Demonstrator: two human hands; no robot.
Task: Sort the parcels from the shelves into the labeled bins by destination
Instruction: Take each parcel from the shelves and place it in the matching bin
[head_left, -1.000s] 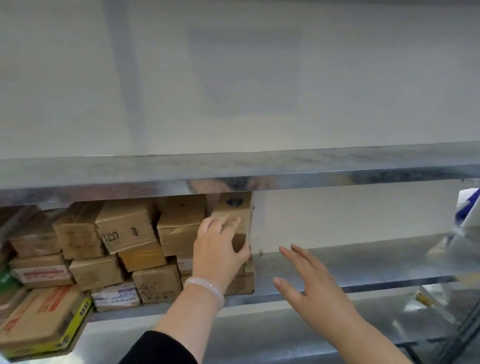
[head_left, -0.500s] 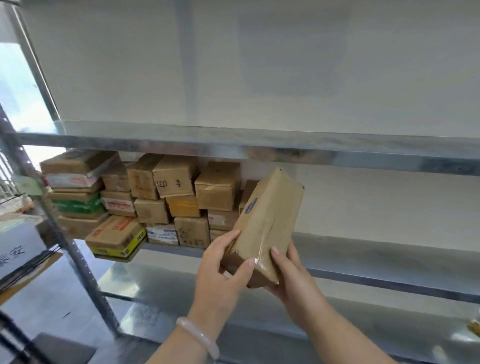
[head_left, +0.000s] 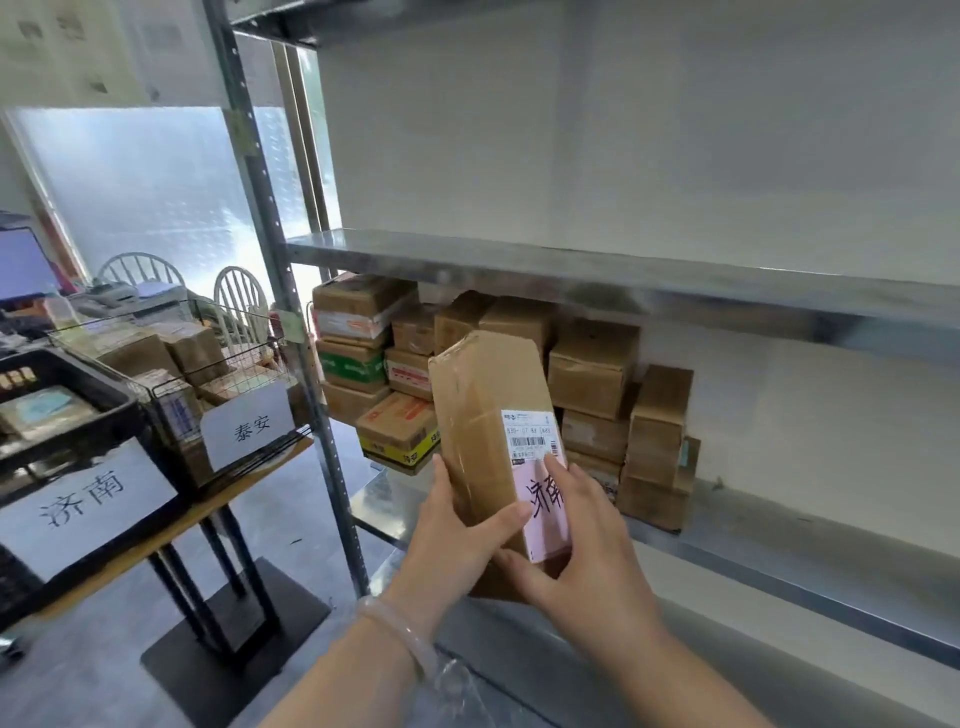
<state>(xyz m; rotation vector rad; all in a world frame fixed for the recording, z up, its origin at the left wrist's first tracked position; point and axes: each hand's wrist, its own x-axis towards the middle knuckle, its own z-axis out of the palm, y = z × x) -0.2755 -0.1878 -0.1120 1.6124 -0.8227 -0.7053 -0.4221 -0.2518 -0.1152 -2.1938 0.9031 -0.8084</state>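
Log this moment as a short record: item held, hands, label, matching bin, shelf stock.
held: long brown cardboard parcel, roughly upright
hands: left hand and right hand both grip its lower end
label: pink slip handwritten 济南, partly covered
matching bin: black plastic crate signed 济南
other bin: wire basket signed 泰安
shelf: brown cardboard boxes stacked

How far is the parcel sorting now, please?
Done: several parcels lie in the wire bin marked 泰安 and the black bin marked 济南. In hand: left hand and right hand hold a brown parcel whose pink label reads 济南. Left: many boxes stacked on the shelf.
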